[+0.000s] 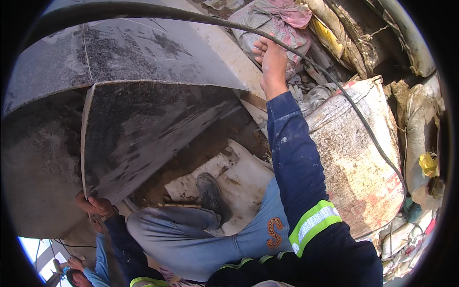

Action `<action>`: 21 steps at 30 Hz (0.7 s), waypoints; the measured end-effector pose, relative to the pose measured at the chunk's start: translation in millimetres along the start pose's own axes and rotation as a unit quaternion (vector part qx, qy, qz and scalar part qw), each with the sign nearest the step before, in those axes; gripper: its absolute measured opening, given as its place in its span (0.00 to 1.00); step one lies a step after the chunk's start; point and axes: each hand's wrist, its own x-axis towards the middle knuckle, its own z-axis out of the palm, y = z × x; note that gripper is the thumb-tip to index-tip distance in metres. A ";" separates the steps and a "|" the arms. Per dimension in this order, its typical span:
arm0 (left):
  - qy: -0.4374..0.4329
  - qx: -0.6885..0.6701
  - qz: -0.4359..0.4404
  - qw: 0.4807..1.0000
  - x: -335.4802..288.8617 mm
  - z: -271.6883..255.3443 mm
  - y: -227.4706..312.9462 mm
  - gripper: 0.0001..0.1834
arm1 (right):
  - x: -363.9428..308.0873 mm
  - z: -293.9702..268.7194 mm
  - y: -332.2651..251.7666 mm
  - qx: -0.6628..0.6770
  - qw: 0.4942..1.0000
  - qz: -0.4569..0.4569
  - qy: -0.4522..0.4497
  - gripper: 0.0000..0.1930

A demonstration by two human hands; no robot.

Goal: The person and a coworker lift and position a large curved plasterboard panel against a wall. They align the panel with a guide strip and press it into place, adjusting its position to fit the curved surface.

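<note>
Stuffed sacks (pixel 354 158) crowd your right side, and crumpled white sheeting (pixel 246 177) lies on the ground under your boot (pixel 210 193). Ahead and to your left stands the big dark panel (pixel 138 129), tilted, its near edge running down to your left hand (pixel 98 206), whose fingers are wrapped around that edge. Your right hand (pixel 273 62) is raised with fingers curled beside the black cable (pixel 143 9); you may be grasping it or only touching it, I cannot tell. If the panel tips or slides, your left fingers could be pinched, as could the co-worker's hand (pixel 97 226) just below yours; a pull by either of you without a word could cause it. Slack in the cable might snag on the panel's corner or your forearm. Loose sheeting could slip beneath your boot and cost you your balance, leaving one hand to steady the weight.
</note>
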 end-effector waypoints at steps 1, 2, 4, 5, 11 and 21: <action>0.002 0.008 0.016 1.000 3.2 -1.3 -0.9 0.34 | -7.9 -0.9 15.1 -0.027 0.998 0.005 0.062 0.25; 0.000 0.013 0.032 0.999 5.1 -2.5 -1.9 0.33 | -19.3 -3.6 31.8 -0.056 0.990 0.011 0.128 0.27; 0.001 0.014 0.052 0.999 4.0 -4.0 -4.3 0.32 | -39.2 -9.1 69.7 -0.159 0.955 0.042 0.246 0.30; -0.001 0.014 0.057 0.998 4.4 -4.8 -4.7 0.31 | -50.5 -14.3 90.1 -0.232 0.923 0.074 0.298 0.32; 0.012 0.012 0.078 0.997 -1.9 -5.0 -19.8 0.29 | -94.5 -37.7 165.3 -0.215 0.890 0.237 0.324 0.33; -0.015 0.050 -0.008 0.999 -14.2 -16.4 -29.5 0.42 | -120.0 16.3 214.4 -0.171 0.856 0.393 0.289 0.32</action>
